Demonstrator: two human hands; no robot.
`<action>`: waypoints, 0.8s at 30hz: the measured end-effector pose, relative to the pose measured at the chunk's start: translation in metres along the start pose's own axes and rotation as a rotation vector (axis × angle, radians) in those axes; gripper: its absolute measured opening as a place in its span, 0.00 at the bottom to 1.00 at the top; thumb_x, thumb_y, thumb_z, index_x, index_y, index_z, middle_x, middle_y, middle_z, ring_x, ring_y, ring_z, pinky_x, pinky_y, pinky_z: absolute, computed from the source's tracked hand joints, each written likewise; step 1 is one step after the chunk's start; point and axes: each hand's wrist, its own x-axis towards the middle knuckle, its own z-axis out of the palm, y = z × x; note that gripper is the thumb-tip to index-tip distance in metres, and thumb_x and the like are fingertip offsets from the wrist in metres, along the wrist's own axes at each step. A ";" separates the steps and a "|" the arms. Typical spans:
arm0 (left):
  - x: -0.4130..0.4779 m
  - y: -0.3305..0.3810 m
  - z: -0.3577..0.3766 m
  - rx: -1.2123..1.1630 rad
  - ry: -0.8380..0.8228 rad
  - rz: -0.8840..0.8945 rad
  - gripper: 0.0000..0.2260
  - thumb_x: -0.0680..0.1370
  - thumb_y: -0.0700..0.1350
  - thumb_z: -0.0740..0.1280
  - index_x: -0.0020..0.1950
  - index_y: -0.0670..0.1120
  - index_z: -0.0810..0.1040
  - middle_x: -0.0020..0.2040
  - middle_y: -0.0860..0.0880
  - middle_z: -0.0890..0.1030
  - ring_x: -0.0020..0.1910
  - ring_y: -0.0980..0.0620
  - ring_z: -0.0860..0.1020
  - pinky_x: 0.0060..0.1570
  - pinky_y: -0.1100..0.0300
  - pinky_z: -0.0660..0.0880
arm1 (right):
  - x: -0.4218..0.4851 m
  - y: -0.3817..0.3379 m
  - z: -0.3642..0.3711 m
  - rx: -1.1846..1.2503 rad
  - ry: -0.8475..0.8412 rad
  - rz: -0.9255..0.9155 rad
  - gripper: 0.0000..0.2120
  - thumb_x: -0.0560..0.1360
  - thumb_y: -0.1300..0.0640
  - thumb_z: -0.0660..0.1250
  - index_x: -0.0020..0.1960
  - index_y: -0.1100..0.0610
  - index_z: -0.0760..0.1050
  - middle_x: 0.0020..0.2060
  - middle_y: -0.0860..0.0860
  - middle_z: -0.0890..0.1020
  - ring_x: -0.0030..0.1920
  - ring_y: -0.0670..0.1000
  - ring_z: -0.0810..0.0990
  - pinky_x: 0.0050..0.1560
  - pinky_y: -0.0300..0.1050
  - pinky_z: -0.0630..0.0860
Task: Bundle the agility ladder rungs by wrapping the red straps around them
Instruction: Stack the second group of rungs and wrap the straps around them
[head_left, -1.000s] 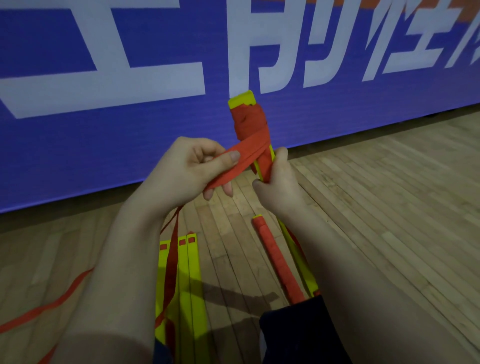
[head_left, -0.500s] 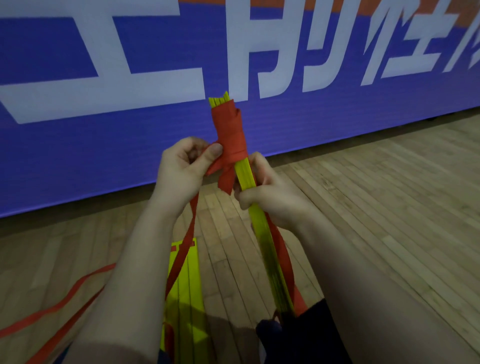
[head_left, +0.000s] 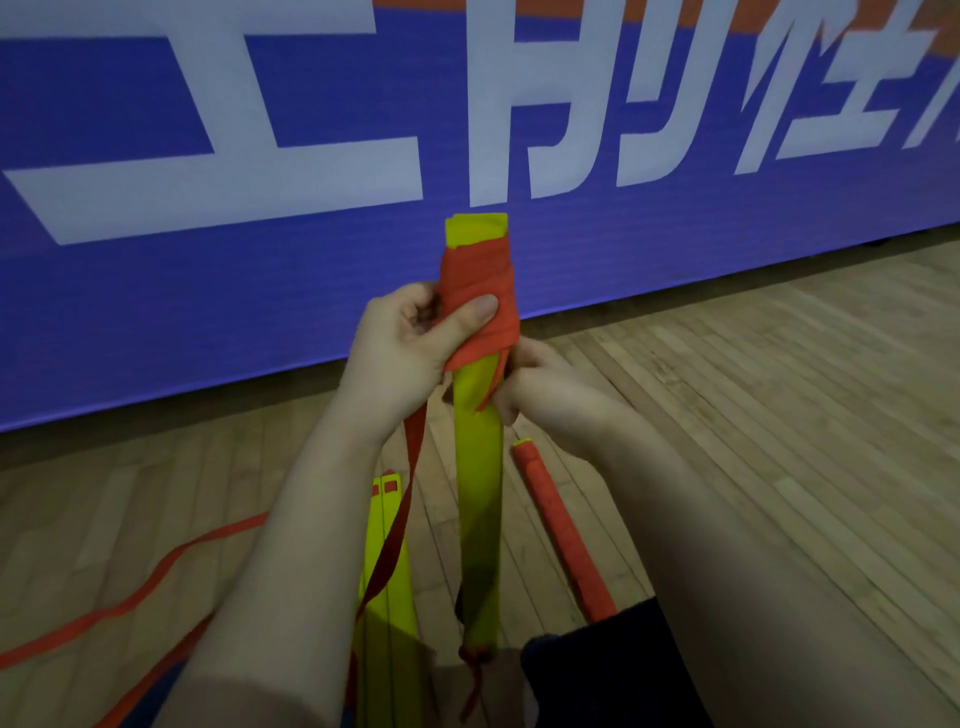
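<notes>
Left hand (head_left: 410, 343) pinches the red strap (head_left: 480, 291); right hand (head_left: 540, 387) grips the yellow rungs (head_left: 478, 457): pull taut, overlapping each turn

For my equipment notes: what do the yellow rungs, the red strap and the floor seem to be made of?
Rungs: probably smooth plastic; flat, stiff, evenly yellow. Strap: looks like matte woven fabric; it folds and creases where wound. Floor: wood boards, slight sheen; plank seams show.

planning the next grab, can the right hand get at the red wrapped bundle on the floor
Probably not yet: the right hand grips the yellow rungs. Freed, nothing seems to block the wrapped bundle.
</notes>
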 end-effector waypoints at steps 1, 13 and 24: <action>0.002 -0.002 0.001 0.040 0.067 0.006 0.07 0.72 0.47 0.73 0.48 0.48 0.81 0.42 0.52 0.85 0.42 0.55 0.84 0.42 0.60 0.80 | 0.000 0.000 0.004 -0.018 0.025 -0.024 0.25 0.53 0.69 0.58 0.50 0.58 0.74 0.38 0.55 0.79 0.38 0.52 0.78 0.28 0.36 0.70; 0.003 0.003 0.019 0.172 0.347 0.069 0.09 0.73 0.51 0.72 0.46 0.47 0.81 0.36 0.54 0.82 0.35 0.60 0.79 0.35 0.66 0.74 | 0.022 0.050 0.044 -0.390 0.491 -0.344 0.33 0.68 0.62 0.74 0.68 0.61 0.62 0.60 0.52 0.71 0.62 0.55 0.73 0.63 0.50 0.72; 0.000 0.013 -0.034 0.258 -0.284 -0.196 0.12 0.66 0.50 0.73 0.45 0.44 0.83 0.37 0.47 0.85 0.32 0.56 0.81 0.33 0.65 0.76 | 0.025 0.044 0.016 -0.516 0.588 -0.382 0.26 0.67 0.70 0.65 0.65 0.66 0.67 0.55 0.56 0.69 0.59 0.59 0.71 0.57 0.42 0.67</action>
